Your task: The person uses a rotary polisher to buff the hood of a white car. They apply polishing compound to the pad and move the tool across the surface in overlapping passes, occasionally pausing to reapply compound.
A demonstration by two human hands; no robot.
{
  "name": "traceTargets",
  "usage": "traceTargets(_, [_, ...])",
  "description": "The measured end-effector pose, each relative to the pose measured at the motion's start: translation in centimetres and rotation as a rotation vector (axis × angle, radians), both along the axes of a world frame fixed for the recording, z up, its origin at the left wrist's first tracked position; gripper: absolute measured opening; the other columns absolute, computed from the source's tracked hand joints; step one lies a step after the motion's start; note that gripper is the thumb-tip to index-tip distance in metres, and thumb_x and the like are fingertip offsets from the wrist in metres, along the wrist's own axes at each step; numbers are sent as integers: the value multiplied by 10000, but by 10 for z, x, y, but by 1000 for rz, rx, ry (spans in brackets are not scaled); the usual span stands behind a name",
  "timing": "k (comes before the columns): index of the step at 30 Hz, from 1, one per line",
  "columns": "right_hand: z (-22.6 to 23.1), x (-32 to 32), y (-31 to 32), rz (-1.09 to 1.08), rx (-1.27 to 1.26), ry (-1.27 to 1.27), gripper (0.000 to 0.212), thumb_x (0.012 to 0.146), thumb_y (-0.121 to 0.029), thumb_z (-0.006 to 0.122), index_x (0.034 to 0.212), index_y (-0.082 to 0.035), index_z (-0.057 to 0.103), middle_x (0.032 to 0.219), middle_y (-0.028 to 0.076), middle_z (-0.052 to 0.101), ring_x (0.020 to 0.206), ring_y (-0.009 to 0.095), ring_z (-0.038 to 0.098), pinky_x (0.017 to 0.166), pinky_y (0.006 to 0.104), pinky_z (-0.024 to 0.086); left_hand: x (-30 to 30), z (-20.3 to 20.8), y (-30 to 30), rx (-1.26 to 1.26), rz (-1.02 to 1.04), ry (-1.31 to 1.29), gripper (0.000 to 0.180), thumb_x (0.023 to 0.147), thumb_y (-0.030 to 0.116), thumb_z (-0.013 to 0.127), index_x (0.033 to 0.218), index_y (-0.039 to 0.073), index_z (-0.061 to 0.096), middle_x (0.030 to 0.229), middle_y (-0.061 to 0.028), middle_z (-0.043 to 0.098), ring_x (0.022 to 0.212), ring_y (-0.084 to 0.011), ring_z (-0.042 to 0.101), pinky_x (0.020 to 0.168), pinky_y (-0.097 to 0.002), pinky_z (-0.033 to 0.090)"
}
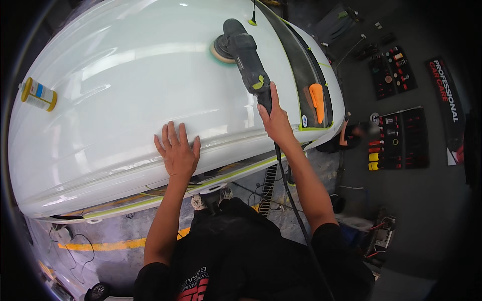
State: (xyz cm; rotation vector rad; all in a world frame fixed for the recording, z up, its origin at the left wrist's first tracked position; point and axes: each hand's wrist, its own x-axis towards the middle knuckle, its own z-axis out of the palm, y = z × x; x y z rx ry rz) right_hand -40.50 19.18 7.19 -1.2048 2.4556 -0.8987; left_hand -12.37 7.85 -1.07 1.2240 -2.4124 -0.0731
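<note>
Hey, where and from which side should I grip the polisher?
Probably its slim rear handle, from the near side, as your right hand does: the polisher narrows there, pointing toward you, with the round pad at the far end.

On the dark grey wall to your right, a black banner bears legible bold lettering, one line white, one red. Your black shirt shows white lettering beside larger red characters, partly cut off. Near the vehicle roof's left edge, your yellow bottle carries a blue-and-white label, its print too small to read.
</note>
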Motion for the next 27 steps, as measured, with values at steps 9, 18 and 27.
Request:
traceTargets(9, [21, -47, -99, -14, 43, -141, 867, 1064, -287, 613, 1719, -244, 47, 775, 131, 647, 539, 211, 602, 454, 385, 520, 1, -3, 0, -52, 15, -8, 560, 983, 425, 677, 1411, 70, 614, 1557, -208, 483, 1504, -387, 368, 1256, -654, 188])
traceTargets(18, [11, 0, -13, 44, 40, -48, 872, 1068, -274, 608, 1725, -239, 36, 942, 262, 723, 743, 387, 727, 674, 468, 575, 0, 1, -1, -15, -11, 30, 586, 995, 415, 673, 1442, 46, 582, 1574, -220, 454, 1526, -397, 342, 1271, -644, 154])
traceTargets(27, [12, 72, 63, 24, 94, -94, 840, 1075, -251, 598, 1721, -217, 61, 1110, 362, 722, 1026, 560, 711, 880, 544, 552, 3, -1, -1, 14, -33, 68, 588, 990, 415, 679, 1442, 50, 587, 1569, -228, 458, 1527, -406, 337, 1269, -656, 152])
